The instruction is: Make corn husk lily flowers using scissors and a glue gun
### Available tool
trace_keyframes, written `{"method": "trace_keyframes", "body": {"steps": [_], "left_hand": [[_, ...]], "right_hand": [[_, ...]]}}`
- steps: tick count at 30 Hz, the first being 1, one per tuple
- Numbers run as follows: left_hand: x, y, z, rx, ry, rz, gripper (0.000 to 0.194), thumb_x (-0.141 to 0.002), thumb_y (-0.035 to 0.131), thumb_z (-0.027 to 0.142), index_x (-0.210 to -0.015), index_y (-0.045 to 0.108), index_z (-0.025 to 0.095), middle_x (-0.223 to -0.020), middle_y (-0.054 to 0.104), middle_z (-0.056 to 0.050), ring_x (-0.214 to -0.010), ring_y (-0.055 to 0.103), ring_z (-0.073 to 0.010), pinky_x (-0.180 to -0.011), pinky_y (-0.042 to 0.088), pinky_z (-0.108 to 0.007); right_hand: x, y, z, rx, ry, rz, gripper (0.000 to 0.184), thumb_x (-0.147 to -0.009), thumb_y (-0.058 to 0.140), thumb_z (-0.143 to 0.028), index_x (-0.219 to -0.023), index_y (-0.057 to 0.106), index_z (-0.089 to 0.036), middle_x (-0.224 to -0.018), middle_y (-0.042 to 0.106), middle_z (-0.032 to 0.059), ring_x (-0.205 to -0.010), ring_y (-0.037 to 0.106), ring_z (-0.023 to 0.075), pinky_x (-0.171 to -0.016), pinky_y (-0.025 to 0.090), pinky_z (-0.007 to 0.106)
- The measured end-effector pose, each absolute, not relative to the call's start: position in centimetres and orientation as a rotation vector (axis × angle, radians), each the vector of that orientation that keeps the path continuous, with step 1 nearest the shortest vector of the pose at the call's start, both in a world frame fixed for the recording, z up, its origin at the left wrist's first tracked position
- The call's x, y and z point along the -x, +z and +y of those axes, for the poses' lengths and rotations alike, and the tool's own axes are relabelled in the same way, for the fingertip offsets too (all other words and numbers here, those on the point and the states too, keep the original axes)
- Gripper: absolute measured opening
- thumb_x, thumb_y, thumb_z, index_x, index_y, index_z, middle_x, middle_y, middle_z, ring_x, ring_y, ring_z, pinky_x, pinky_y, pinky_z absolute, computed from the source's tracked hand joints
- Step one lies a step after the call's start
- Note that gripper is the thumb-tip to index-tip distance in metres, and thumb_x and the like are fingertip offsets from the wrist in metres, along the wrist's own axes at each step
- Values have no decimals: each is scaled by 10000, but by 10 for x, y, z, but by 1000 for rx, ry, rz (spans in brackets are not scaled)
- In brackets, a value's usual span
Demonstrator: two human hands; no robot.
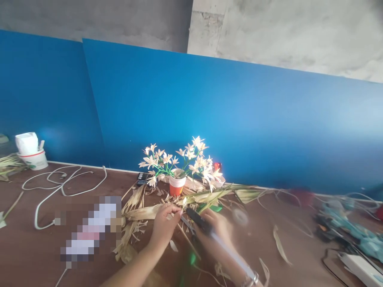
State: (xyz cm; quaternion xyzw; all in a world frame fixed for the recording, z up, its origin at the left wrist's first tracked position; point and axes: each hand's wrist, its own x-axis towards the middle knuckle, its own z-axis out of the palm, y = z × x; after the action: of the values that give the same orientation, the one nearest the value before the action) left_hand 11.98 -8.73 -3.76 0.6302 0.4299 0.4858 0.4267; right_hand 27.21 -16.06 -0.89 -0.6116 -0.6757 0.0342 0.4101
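Observation:
My left hand (165, 224) is closed in a pinch, and a small pale husk piece (184, 202) shows at its fingertips. Beside it, my right hand (218, 227) is wrapped round a black glue gun (199, 221), with a clear glue stick (229, 252) running back over the wrist. The gun's front end points toward the left fingertips; whether they touch I cannot tell. A grey metal blade (188, 223) shows between the hands, partly hidden. Just behind them stands an orange and white paper cup (177, 186) with pale husk flowers (196, 159) on green stems.
Dry corn husks (143, 213) lie around the cup and hands. At left are a white cable (61, 186), a blurred-out object (91, 231) and a white tub (34, 160). Teal plastic (356, 227) and a white box (360, 269) lie at right. A blue partition (209, 107) stands behind.

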Motion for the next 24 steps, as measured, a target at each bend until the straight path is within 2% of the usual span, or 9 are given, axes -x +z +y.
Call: {"method": "trace_keyframes", "body": {"steps": [5, 15, 19, 24], "left_hand": [[-120, -36, -90, -1602, 1257, 1090, 134, -716, 622, 283, -603, 663, 222, -732, 624, -37, -837, 564, -251, -828, 390, -356], [-120, -35, -93, -1619, 1240, 1086, 179, -726, 588, 321, -609, 653, 203, -718, 607, -28, -802, 569, -229, -783, 410, -339], [-122, -30, -95, -1523, 1160, 1074, 175, -698, 606, 311, -576, 641, 191, -698, 588, -13, -752, 566, -205, -710, 413, -297], [-124, -22, -98, -1350, 992, 1058, 185, -649, 643, 336, -561, 638, 173, -568, 541, 22, -548, 507, -141, -543, 375, -249]], "right_hand": [[-274, -20, -157, 1518, 60, -1724, 158, -724, 573, -192, -573, 526, -199, -637, 560, 25, -571, 524, 154, -535, 401, 240], [-279, -32, -154, 1448, 22, -1761, 145, -692, 558, -140, -597, 466, -201, -653, 524, 7, -586, 513, 141, -540, 403, 223], [-286, -28, -158, 1433, 17, -1882, 105, -664, 567, -114, -650, 503, -196, -718, 552, 18, -621, 521, 145, -553, 397, 223], [-293, -26, -161, 1418, -29, -1962, 22, -732, 574, -183, -718, 564, -196, -777, 582, 36, -665, 541, 161, -581, 401, 245]]}}
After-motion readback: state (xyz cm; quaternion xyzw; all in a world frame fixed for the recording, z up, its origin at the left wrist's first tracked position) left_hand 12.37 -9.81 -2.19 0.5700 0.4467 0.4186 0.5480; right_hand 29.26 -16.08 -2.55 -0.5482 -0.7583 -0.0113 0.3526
